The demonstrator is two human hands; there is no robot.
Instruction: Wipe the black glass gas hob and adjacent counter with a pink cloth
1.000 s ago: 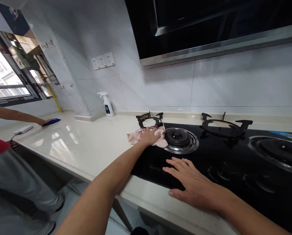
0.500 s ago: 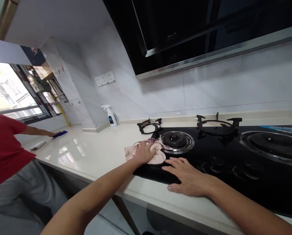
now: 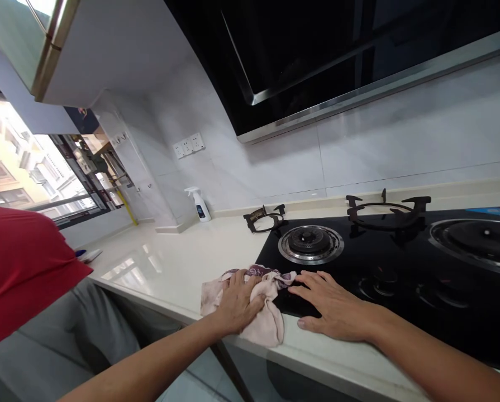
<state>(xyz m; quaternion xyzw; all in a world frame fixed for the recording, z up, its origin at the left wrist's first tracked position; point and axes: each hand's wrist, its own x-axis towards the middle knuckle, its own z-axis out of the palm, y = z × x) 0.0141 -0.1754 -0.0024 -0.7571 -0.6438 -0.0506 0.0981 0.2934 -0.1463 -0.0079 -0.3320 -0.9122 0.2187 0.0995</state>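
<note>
Under my left hand (image 3: 238, 301) is a crumpled pale pink cloth (image 3: 266, 326) with a purple patterned part. My fingers press and grip it at the front left corner of the black gas stove (image 3: 350, 251), where it lies partly on the white counter (image 3: 178, 251) and droops over the front edge. My right hand (image 3: 336, 307) rests with fingers spread, fingertips on the stove glass and thumb on the counter's front strip. It holds nothing. The left burner (image 3: 310, 244) is bare, and its pan support (image 3: 264, 219) sits behind it on the counter.
A second pan support (image 3: 386, 215) stands at the stove's back. Farther left are a white spray bottle (image 3: 199, 205) by the wall and a person in a red shirt (image 3: 27, 268) at the counter. The black range hood (image 3: 337, 61) hangs above; stove knobs (image 3: 384, 279) are at the front.
My left hand has drawn the cloth from beside the left burner toward the counter's front edge. My right hand stays spread on the stove's edge. The view has shifted slightly left.
</note>
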